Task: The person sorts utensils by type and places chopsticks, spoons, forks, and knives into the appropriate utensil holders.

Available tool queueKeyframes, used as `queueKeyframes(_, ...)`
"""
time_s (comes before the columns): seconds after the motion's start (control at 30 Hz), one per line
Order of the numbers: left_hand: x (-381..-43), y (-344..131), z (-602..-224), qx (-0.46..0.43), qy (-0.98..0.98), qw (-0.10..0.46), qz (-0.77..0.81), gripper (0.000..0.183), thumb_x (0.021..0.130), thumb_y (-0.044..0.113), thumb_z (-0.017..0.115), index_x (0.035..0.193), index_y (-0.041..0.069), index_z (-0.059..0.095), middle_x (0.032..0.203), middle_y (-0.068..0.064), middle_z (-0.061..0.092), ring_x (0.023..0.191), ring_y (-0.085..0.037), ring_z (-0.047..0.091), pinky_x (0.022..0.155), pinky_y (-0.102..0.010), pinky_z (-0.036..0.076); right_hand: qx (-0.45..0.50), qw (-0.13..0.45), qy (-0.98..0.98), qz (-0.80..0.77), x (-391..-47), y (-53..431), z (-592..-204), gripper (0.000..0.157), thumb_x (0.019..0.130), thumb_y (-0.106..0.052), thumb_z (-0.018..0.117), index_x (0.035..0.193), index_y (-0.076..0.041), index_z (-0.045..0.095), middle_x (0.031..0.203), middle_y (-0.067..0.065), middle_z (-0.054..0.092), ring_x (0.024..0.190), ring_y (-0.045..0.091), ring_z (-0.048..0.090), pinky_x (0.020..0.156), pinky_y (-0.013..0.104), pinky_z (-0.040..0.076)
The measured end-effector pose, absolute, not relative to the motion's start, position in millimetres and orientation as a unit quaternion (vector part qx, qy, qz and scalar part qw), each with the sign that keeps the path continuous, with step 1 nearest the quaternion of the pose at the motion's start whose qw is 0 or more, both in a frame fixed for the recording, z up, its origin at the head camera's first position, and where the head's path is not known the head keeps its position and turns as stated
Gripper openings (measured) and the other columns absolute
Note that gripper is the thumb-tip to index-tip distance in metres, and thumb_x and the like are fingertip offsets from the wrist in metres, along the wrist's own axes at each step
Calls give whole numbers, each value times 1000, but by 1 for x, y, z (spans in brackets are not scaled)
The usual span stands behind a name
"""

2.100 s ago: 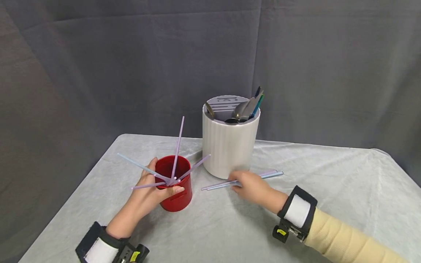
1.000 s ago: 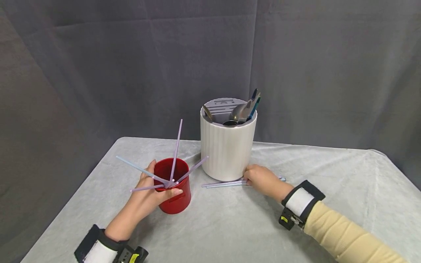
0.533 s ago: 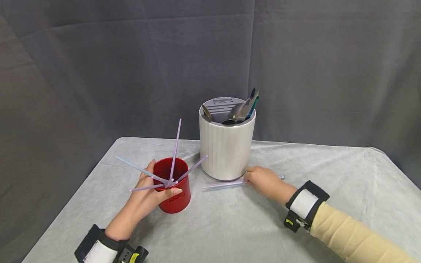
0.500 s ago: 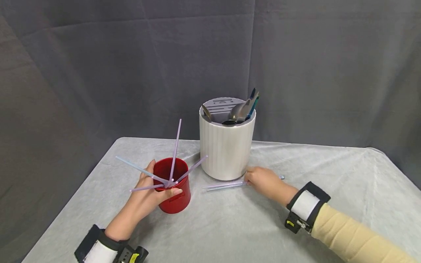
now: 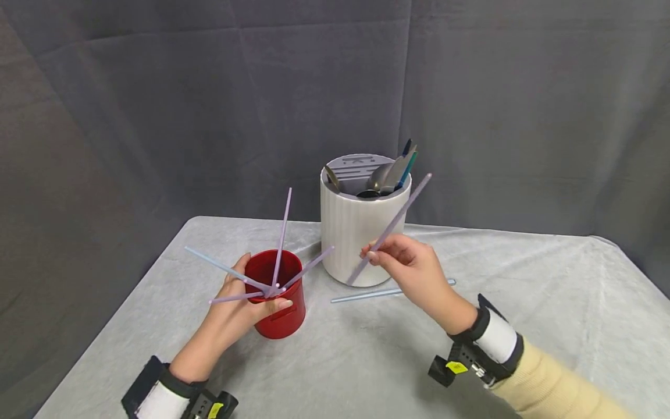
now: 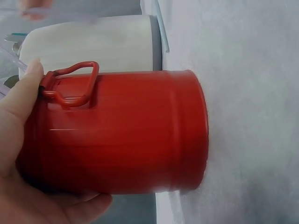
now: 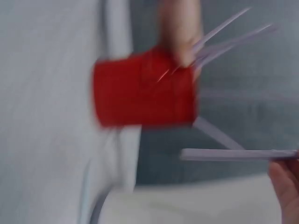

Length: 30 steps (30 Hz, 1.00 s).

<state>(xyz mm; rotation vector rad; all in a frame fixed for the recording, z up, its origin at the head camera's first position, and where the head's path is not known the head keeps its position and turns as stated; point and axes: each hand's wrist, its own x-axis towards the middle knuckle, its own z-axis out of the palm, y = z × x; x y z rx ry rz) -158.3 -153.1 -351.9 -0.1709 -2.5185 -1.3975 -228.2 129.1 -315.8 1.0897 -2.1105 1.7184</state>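
My left hand (image 5: 235,299) grips a small red metal bucket (image 5: 289,320) round its rim, thumb on the near side. In the left wrist view its wire handle (image 6: 88,88) lies against the wall. Several purple straws and one light blue straw (image 5: 220,266) fan out from the bucket's near rim. To the right, my right hand (image 5: 413,270) pinches a purple straw (image 5: 404,212) between thumb and fingertips, tilted with its upper end to the right, above the table. Another light blue straw (image 5: 361,297) lies on the table, partly hidden behind that hand.
A white ribbed utensil holder (image 5: 350,238) stands behind, between the hands, with spoons (image 5: 378,176) and other utensils sticking up. A grey cloth covers the table (image 5: 335,366). Dark grey fabric (image 5: 262,116) hangs behind its far edge.
My right hand, earlier down at the straws on the table, has risen with a purple straw, leaving a light blue one lying there. My left hand and the bucket have stayed in place.
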Motion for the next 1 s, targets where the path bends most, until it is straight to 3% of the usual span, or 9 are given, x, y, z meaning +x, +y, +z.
queueKeyframes(0.3, -160, -151, -357, -40, -840, 136, -523, 83, 65, 29, 82, 131, 12, 35, 124, -7, 49, 109, -24, 47, 82, -43, 48, 361, 79, -589, 718, -214, 80, -300, 16, 84, 1, 60, 100, 3, 59, 99, 18, 64, 91, 33, 60, 82, 41, 48)
queueKeyframes(0.6, -161, -151, -357, -31, -846, 133, -516, 88, 64, 31, 82, 133, 10, 32, 126, -8, 47, 110, -25, 46, 82, -44, 49, 352, 9, -605, 714, -214, 56, -327, 18, 84, 4, 57, 102, 4, 56, 101, 24, 61, 95, 30, 59, 83, 39, 48)
queueKeyframes(1.0, -160, -151, -358, -51, -841, 140, -520, 82, 65, 25, 81, 131, 9, 35, 125, -10, 48, 110, -26, 47, 83, -45, 48, 349, -8, -684, 640, -222, 41, -341, 20, 85, -4, 60, 105, 0, 56, 100, 17, 61, 91, 22, 60, 81, 34, 50)
